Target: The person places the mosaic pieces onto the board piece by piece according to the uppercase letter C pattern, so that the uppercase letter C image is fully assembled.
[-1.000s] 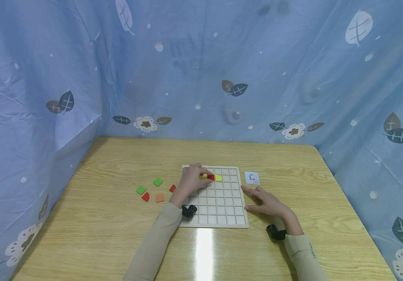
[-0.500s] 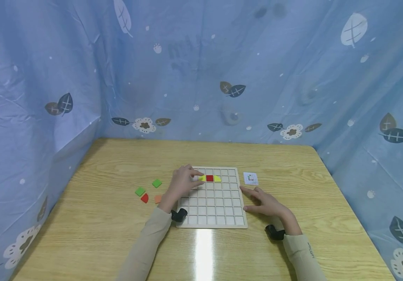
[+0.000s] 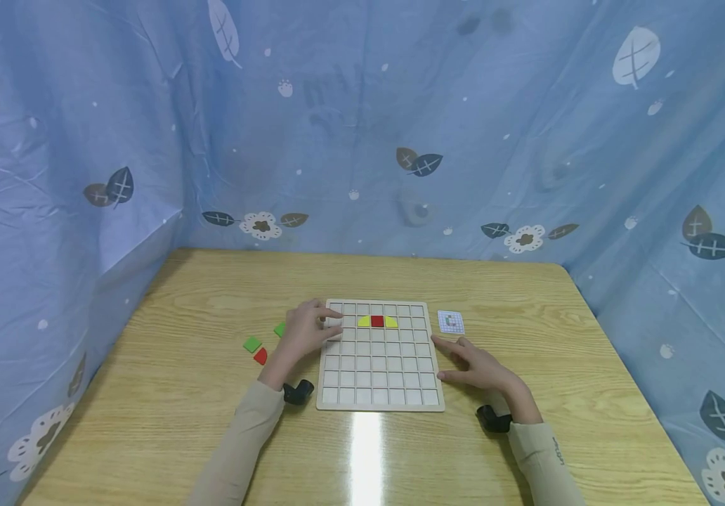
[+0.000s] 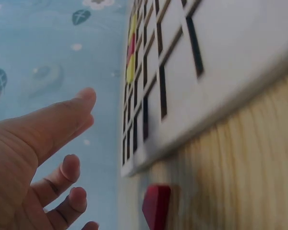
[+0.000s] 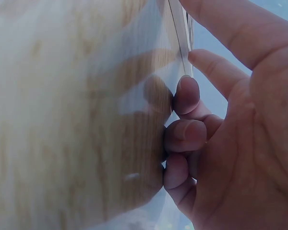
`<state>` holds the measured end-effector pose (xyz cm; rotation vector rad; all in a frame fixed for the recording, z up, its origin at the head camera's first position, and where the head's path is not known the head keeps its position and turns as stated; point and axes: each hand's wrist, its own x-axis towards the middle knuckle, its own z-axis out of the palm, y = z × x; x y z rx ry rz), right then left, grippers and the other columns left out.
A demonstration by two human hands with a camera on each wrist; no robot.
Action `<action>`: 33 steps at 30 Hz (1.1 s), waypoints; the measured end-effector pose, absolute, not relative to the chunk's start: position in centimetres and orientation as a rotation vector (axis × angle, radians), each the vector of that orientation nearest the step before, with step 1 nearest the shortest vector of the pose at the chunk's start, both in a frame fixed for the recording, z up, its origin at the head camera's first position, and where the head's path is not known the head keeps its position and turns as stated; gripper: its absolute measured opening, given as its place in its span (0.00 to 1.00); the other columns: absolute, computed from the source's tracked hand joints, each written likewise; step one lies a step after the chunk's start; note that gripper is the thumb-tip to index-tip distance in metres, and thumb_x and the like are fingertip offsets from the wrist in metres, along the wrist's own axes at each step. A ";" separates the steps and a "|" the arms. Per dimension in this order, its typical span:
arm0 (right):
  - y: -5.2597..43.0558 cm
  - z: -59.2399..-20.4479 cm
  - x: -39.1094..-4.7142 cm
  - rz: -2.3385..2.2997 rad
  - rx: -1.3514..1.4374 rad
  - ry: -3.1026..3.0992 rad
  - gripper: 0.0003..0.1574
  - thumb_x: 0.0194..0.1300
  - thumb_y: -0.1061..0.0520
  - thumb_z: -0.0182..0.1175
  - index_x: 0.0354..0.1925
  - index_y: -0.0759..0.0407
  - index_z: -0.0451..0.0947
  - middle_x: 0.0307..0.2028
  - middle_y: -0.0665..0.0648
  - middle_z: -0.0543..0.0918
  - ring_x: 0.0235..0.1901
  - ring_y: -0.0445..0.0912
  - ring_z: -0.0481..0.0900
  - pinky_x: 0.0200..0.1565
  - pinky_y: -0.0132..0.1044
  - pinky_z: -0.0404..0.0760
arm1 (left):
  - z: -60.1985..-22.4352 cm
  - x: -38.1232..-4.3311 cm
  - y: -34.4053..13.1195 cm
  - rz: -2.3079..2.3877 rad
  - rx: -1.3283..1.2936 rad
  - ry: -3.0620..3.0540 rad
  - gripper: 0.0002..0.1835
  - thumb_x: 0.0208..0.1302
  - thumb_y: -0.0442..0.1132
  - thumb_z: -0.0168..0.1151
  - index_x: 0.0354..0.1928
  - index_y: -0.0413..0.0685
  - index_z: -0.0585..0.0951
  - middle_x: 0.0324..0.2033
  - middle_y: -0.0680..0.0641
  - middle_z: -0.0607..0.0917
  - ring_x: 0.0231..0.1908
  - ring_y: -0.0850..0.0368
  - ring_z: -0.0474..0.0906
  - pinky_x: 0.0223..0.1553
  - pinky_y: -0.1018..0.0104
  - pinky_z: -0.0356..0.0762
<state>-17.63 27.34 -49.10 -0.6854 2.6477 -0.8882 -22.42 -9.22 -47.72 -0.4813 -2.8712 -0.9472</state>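
Note:
A cream grid board (image 3: 381, 407) lies on the table. In its second row from the back, a red square tile (image 3: 378, 321) sits between two yellow quarter-round tiles, the left one (image 3: 364, 322) and the right one (image 3: 391, 322). Over the board's left edge hovers my left hand (image 3: 304, 332), thumb and fingers apart with nothing between them. Beneath it, a red piece (image 4: 157, 206) shows on the wood in the left wrist view. My right hand (image 3: 478, 364) rests at the board's right edge, forefinger and thumb extended to the rim, other fingers bent on the table.
Left of the board lie two green tiles, the nearer one (image 3: 251, 344) and one (image 3: 279, 329) partly covered by my left hand, plus a red quarter-round (image 3: 260, 356). A small printed pattern card (image 3: 451, 322) lies to the board's right. Blue curtain (image 3: 350, 140) surrounds the table.
My left hand has let go of the red square tile and moved left off the row of tiles, now covering the orange tile. The right hand stays at the board's edge.

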 end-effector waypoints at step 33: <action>27.3 -49.0 -17.6 -0.871 -0.685 2.656 0.46 0.57 0.42 0.63 0.69 0.53 0.58 0.32 0.53 0.65 0.27 0.42 0.59 0.28 0.31 0.58 | -48.1 -20.1 -16.5 -0.857 -0.345 -2.846 0.16 0.52 0.47 0.69 0.44 0.55 0.85 0.27 0.50 0.75 0.27 0.56 0.65 0.44 0.44 0.61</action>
